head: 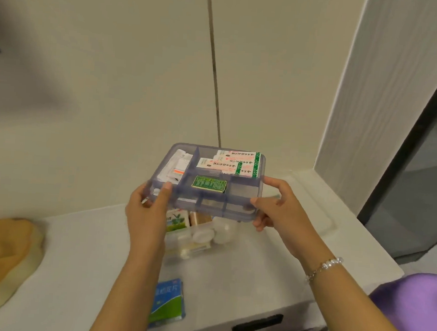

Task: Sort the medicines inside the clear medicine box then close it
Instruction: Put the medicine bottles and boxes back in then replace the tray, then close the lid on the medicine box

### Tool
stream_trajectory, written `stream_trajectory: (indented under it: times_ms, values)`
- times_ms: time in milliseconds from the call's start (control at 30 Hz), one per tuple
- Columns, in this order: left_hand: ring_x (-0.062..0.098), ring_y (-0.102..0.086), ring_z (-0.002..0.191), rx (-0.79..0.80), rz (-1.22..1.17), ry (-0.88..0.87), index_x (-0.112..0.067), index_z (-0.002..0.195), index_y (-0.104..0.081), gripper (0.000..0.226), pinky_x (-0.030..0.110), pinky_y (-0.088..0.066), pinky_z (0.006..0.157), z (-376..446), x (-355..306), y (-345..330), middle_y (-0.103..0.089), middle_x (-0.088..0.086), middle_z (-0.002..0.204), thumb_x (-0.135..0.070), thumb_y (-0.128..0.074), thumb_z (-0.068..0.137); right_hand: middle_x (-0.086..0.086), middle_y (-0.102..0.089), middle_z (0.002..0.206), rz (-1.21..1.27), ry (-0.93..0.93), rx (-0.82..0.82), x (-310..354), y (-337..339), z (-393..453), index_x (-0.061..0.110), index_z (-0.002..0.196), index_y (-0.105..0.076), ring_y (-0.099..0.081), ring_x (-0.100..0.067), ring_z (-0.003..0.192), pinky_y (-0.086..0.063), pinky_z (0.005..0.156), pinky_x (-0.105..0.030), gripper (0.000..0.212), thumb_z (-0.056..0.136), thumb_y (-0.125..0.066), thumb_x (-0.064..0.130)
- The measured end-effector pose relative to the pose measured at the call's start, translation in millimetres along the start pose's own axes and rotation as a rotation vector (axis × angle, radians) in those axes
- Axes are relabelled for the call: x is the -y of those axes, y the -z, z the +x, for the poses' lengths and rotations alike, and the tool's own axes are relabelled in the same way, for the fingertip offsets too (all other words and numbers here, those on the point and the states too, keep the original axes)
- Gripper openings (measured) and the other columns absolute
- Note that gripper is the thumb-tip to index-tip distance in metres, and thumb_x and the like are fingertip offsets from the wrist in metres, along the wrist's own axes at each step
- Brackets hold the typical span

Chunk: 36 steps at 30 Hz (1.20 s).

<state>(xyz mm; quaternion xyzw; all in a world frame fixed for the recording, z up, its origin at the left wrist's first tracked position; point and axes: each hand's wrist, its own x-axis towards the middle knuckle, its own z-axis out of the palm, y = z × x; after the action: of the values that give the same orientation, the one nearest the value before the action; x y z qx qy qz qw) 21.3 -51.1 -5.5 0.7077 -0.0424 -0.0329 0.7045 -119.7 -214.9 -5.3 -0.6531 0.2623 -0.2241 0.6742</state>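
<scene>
I hold a translucent bluish divided tray (pixel 244 190) in the air with both hands. My left hand (pixel 149 209) grips its left end and my right hand (pixel 278 207) grips its right end. In the tray lie two white-and-green plaster boxes (pixel 227 163), a small green packet (pixel 209 184) and white sachets (pixel 175 166). Directly below it, on the white cabinet top, stands the clear medicine box (pixel 197 240), open, with white bottles (pixel 203 236) and a green-and-white carton (pixel 175 220) inside. The tray hides part of the box.
A blue-and-green medicine packet (pixel 168 303) lies on the cabinet top near its front edge. A tan cushion-like object (pixel 2 257) sits at the left. A purple rounded object (pixel 418 308) is at the lower right. A wall rises just behind, with a glass door to the right.
</scene>
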Motion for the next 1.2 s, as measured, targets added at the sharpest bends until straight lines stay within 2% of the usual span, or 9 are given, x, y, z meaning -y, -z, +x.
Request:
stream_trajectory:
  times_ms: [100, 367, 567, 767, 867, 933, 1033, 1100, 1200]
  values:
    - [0.019, -0.061, 0.102, -0.028, -0.025, 0.014, -0.017, 0.118, -0.057, 0.036, 0.026, -0.050, 0.077, 4, 7, 18, -0.062, 0.001, 0.116, -0.030, -0.061, 0.085, -0.005, -0.067, 0.065, -0.018, -0.013, 0.029, -2, -7, 4, 0.034, 0.120, -0.051, -0.056, -0.006, 0.044, -0.051, 0.048, -0.019, 0.037, 0.086, -0.058, 0.019]
    - [0.018, -0.065, 0.088, -0.135, 0.062, -0.071, -0.018, 0.094, -0.064, 0.021, 0.036, -0.055, 0.080, 12, 12, 42, -0.068, -0.001, 0.092, -0.036, -0.058, 0.086, 0.014, -0.065, 0.087, -0.142, 0.035, 0.005, -13, -32, 22, 0.039, 0.124, -0.054, -0.058, -0.009, 0.063, -0.052, 0.053, -0.017, 0.033, 0.094, -0.045, 0.028]
    - [0.026, -0.062, 0.088, -0.210, 0.150, 0.016, -0.009, 0.090, -0.059, 0.030, 0.042, -0.052, 0.080, 15, 29, 44, -0.064, 0.007, 0.092, -0.039, -0.053, 0.088, 0.027, -0.059, 0.072, -0.207, 0.054, -0.012, -12, -47, 28, 0.051, 0.097, -0.053, -0.053, 0.016, 0.052, -0.039, 0.039, -0.006, 0.030, 0.096, -0.040, 0.023]
    - [0.031, -0.057, 0.101, -0.220, 0.188, 0.096, -0.012, 0.085, -0.055, 0.023, 0.050, -0.051, 0.088, 21, 34, 46, -0.054, 0.016, 0.114, -0.034, -0.054, 0.088, 0.023, -0.059, 0.083, -0.248, 0.063, -0.014, -14, -46, 33, 0.048, 0.108, -0.049, -0.053, 0.020, 0.053, -0.039, 0.038, -0.005, 0.027, 0.096, -0.040, 0.026]
    - [0.026, -0.057, 0.096, -0.193, 0.161, 0.114, -0.020, 0.079, -0.051, 0.018, 0.042, -0.052, 0.079, 23, 35, 48, -0.055, 0.015, 0.114, -0.035, -0.054, 0.088, 0.022, -0.061, 0.083, -0.274, 0.064, -0.010, -17, -46, 35, 0.041, 0.113, -0.055, -0.051, 0.021, 0.051, -0.038, 0.038, -0.005, 0.024, 0.095, -0.042, 0.031]
    - [0.025, -0.058, 0.089, -0.186, 0.146, 0.133, -0.016, 0.081, -0.052, 0.021, 0.035, -0.049, 0.069, 26, 36, 49, -0.057, 0.015, 0.112, -0.035, -0.054, 0.088, 0.019, -0.063, 0.080, -0.300, 0.074, -0.022, -19, -47, 35, 0.037, 0.103, -0.064, -0.055, 0.016, 0.055, -0.039, 0.038, -0.007, 0.023, 0.094, -0.043, 0.033]
    - [0.027, -0.059, 0.094, -0.179, 0.143, 0.151, -0.019, 0.079, -0.051, 0.020, 0.042, -0.052, 0.080, 28, 37, 49, -0.057, 0.014, 0.112, -0.036, -0.054, 0.088, 0.000, -0.071, 0.084, -0.394, 0.131, -0.064, -22, -51, 38, 0.037, 0.090, -0.068, -0.063, -0.009, 0.069, -0.051, 0.052, -0.023, 0.027, 0.095, -0.042, 0.031]
    - [0.028, -0.057, 0.099, -0.177, 0.149, 0.148, -0.022, 0.078, -0.049, 0.017, 0.046, -0.051, 0.088, 28, 37, 49, -0.056, 0.015, 0.114, -0.034, -0.055, 0.088, -0.011, -0.072, 0.091, -0.452, 0.172, -0.073, -26, -50, 41, 0.027, 0.103, -0.069, -0.064, -0.024, 0.077, -0.048, 0.054, -0.017, 0.028, 0.094, -0.042, 0.025]
    - [0.027, -0.055, 0.103, -0.176, 0.134, 0.154, -0.017, 0.094, -0.048, 0.015, 0.036, -0.052, 0.079, 27, 39, 47, -0.052, 0.016, 0.119, -0.028, -0.056, 0.088, -0.002, -0.071, 0.089, -0.465, 0.199, -0.071, -31, -48, 44, 0.027, 0.117, -0.063, -0.058, -0.017, 0.072, -0.039, 0.050, -0.003, 0.031, 0.094, -0.045, 0.020]
